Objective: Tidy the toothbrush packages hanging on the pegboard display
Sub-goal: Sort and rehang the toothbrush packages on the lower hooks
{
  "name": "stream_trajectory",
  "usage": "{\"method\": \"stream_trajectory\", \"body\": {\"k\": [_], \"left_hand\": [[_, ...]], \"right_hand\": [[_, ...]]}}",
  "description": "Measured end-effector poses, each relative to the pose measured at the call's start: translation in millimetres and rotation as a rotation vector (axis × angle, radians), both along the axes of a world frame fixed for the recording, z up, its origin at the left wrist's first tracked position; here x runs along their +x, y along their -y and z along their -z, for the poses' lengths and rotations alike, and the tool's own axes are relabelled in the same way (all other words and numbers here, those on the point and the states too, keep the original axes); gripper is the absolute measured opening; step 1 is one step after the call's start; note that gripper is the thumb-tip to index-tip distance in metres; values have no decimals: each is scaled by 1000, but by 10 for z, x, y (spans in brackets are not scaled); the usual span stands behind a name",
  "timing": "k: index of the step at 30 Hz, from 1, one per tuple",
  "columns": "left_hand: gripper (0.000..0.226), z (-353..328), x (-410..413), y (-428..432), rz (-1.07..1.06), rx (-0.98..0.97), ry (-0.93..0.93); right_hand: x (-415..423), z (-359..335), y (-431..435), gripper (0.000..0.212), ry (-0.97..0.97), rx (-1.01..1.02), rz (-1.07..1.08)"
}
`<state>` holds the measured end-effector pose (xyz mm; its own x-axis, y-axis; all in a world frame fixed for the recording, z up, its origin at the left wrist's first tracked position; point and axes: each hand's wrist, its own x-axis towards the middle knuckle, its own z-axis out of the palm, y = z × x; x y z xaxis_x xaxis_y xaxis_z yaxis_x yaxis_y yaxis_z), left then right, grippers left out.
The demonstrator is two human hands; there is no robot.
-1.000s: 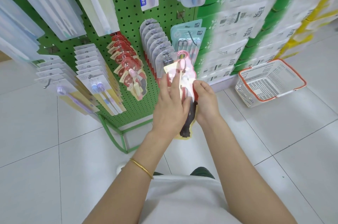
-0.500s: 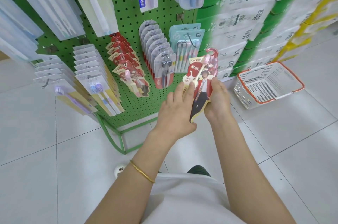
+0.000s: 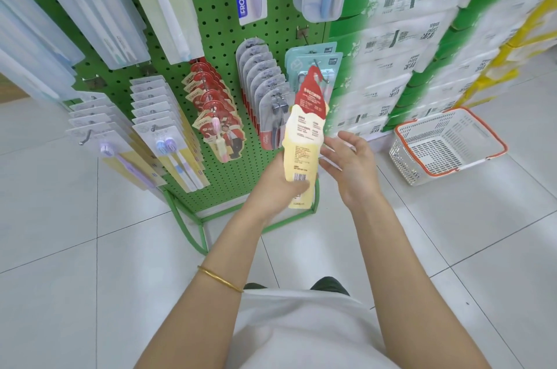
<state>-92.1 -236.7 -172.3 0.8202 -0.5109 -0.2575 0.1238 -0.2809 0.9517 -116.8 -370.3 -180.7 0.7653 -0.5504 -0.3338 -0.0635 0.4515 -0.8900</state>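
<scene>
My left hand (image 3: 275,187) grips the lower end of a red-and-cream toothbrush package (image 3: 306,139), held upright with its printed back and barcode facing me. Its red hook end reaches up in front of the teal packages (image 3: 313,62) on the green pegboard (image 3: 217,37). My right hand (image 3: 351,163) hovers just right of the package with fingers spread and holds nothing. A row of matching red packages (image 3: 214,111) hangs on a peg to the left. Grey packages (image 3: 265,91) hang between that row and the teal ones.
White-carded packages (image 3: 159,127) and long clear cases (image 3: 90,1) hang on the pegboard's left and top. Stacked tissue packs (image 3: 422,37) stand to the right. A white basket with an orange rim (image 3: 446,145) sits on the tiled floor (image 3: 90,248).
The package has been turned round, so its back faces me instead of the picture side. My right hand has let go and opened beside it. The left hand now holds it alone.
</scene>
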Motion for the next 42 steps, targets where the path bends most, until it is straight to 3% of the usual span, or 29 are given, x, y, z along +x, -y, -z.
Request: {"method": "stream_trajectory", "body": {"k": [3,9,15,20,24,27,30,32,34,38,42], "left_hand": [[30,-3,-16,-2,-26,-117,-105],[13,41,-14,-37,-123,-132,-257],[17,-48,141,-109,-243,-11,-72],[15,-286,378,-150,-352,-76,114],[12,-359,443,-200,-431,-154,131],[10,-342,456,-281,-450,-233,-9],[12,-312,443,-394,-410,-286,-101],[14,-276,444,-475,-380,-291,-107],[16,-234,461,-555,-379,-279,-102],[15,-181,529,-708,-431,-291,-130],[16,-193,620,-792,-422,-328,-130]], "right_hand": [[-16,-14,-32,16,-6,-65,-109],[-45,0,-43,18,64,-65,-171],[-95,26,51,23,87,-132,-383],[-118,62,69,24,82,-144,-563],[-111,106,-16,22,89,-187,-666],[-81,148,-113,32,88,-111,-668],[-36,226,-215,79,78,70,-710],[-2,256,-323,92,43,100,-792],[50,290,-428,93,19,142,-861],[170,304,-601,74,47,220,-945],[303,326,-707,82,66,289,-938]]}}
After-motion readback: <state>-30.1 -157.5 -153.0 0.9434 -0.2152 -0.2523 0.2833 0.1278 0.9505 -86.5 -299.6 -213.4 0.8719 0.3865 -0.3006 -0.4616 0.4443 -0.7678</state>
